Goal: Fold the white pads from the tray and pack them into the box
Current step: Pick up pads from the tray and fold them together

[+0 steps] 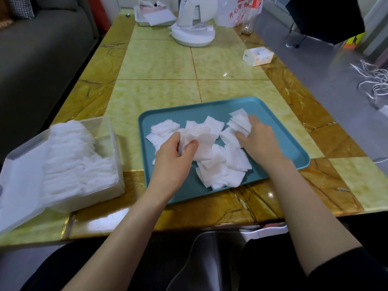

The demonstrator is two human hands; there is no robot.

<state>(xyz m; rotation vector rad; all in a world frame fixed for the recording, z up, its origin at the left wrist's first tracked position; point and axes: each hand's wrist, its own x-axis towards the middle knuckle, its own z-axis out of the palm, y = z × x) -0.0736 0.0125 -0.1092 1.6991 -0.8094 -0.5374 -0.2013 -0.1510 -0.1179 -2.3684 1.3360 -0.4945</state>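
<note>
Two bare forearms reach forward from the dark lap over the edge of the counter, both bent a little inward toward the teal tray. The left hand is turned with the thumb upward, and its thumb and curled fingers pinch a crumpled pad above the loose white pads spread on the tray. The right hand lies palm down at the far right of the pile, with its fingers curled round a small stack. On the left stands the clear box, already holding rows of folded pads.
</note>
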